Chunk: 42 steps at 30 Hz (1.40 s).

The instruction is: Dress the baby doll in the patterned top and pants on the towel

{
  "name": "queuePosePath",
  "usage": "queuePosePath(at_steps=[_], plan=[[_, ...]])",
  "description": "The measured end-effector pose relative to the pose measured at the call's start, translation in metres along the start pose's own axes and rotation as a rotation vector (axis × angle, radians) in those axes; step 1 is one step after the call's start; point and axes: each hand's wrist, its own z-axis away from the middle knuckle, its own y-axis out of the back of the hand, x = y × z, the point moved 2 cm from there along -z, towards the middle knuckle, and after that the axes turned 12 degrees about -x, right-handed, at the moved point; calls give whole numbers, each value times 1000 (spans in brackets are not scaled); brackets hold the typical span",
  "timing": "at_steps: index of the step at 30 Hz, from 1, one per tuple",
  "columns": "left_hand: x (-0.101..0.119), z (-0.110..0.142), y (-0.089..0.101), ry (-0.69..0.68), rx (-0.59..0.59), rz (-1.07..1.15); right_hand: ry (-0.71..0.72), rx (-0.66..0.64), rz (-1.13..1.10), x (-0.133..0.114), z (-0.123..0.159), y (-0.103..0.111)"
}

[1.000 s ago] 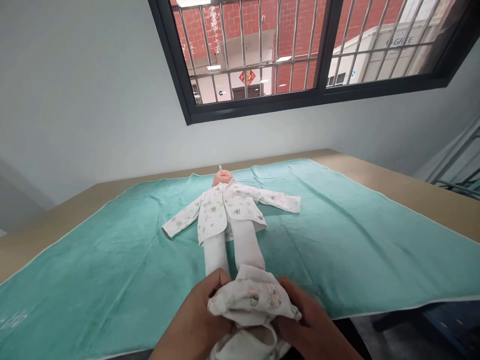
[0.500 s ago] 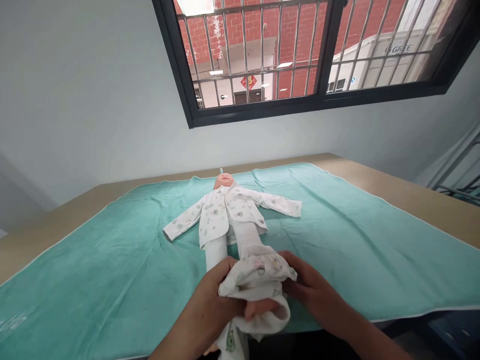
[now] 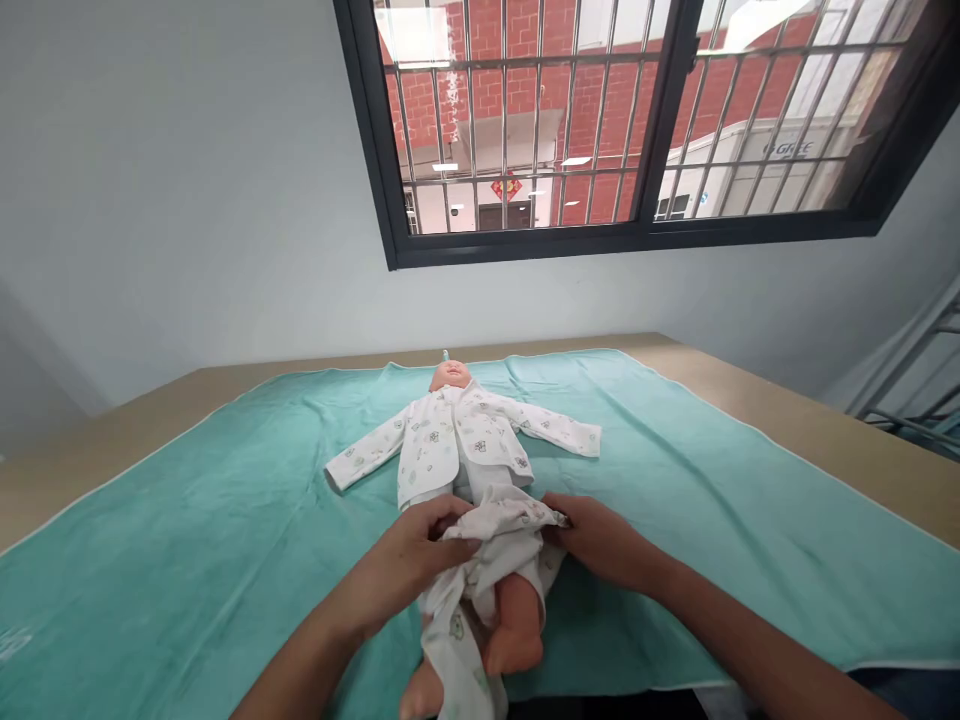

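Observation:
A baby doll (image 3: 450, 376) lies on its back with its head toward the wall, dressed in a white printed jacket (image 3: 480, 440) whose front hangs apart at the bottom. White printed baby pants (image 3: 504, 525) are bunched around its legs. My left hand (image 3: 409, 555) pinches the pants' left side, and my right hand (image 3: 596, 540) grips the waistband on the right. One bare doll foot (image 3: 517, 640) sticks out below the bunched cloth. The other foot (image 3: 422, 690) shows lower left, beside a hanging pant leg. My fingertips are partly hidden in the fabric.
A turquoise blanket (image 3: 247, 530) with a white edge covers most of the wooden table (image 3: 840, 440). Behind stands a grey-white wall with a dark-framed, barred window (image 3: 525, 245). A metal rack (image 3: 915, 360) is at the far right.
Both hands have drawn the pants further up the doll's legs, toward its jacket. The foot that was inside the bunched cloth now protrudes from it. The view has tilted slightly upward.

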Motion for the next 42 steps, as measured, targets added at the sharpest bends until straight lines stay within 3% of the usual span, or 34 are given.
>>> queuePosePath(at_steps=[4, 8, 15, 21, 25, 30, 33, 37, 42], plan=[[-2, 7, 1, -22, 242, -87, 8, 85, 127, 1, -8, -2], [-11, 24, -2, -43, 374, 62, 19, 56, 156, 3, -12, -3], [-29, 62, -7, -18, 407, 547, 63, 34, 216, 4, -13, -2], [-58, 60, -9, -16, 305, 600, 98, -37, 243, 3, -19, -5], [-69, 47, -10, -71, 313, 653, 260, -153, 169, -27, -9, 9], [-56, 39, -21, -89, 318, 666, 453, -99, 178, -96, 4, 22], [-45, 37, -28, -138, 373, 669, 393, -257, 76, -119, -7, 5], [-29, 38, -25, -190, 424, 609, 313, -497, -262, -120, -29, -14], [-18, 49, 0, -115, 219, 298, 190, -480, -711, -104, -34, -12]])
